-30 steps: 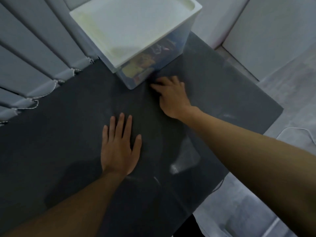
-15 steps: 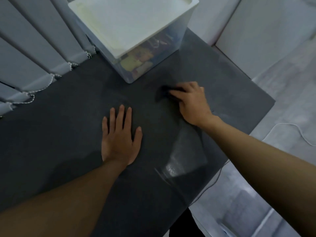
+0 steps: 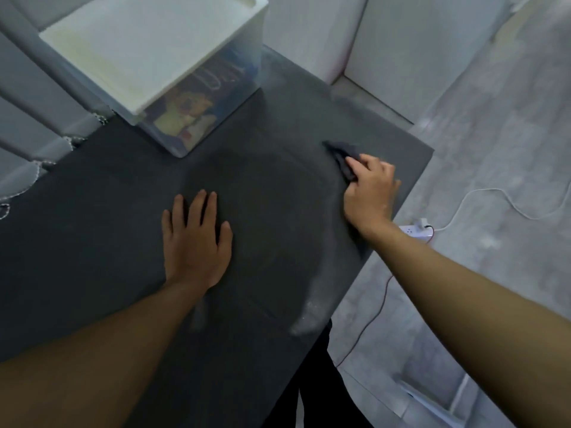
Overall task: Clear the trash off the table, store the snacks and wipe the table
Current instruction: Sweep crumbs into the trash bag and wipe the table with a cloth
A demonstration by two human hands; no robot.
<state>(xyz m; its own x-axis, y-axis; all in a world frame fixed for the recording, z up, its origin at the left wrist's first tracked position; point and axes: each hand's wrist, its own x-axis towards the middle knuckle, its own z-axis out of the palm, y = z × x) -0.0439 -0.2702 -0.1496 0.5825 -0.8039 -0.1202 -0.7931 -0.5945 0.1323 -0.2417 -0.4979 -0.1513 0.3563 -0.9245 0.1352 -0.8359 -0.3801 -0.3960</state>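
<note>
A dark grey table (image 3: 92, 242) fills the view. My right hand (image 3: 369, 189) holds a dark cloth (image 3: 343, 157) against the tabletop near the table's right edge; most of the cloth is hidden under the fingers. My left hand (image 3: 196, 239) lies flat on the middle of the table, fingers straight. At the back stands a clear plastic storage box (image 3: 204, 115) with a white lid (image 3: 148, 47); colourful snack packets show through its wall.
Grey vertical blinds (image 3: 27, 112) hang along the table's left side. On the grey floor to the right lie a white power strip (image 3: 415, 231) with a white cable (image 3: 494, 196) and a thin red wire (image 3: 370, 319). White walls stand behind.
My right hand has slid the cloth from just in front of the storage box to the right, out to the table's right edge. My left hand has stayed flat in place.
</note>
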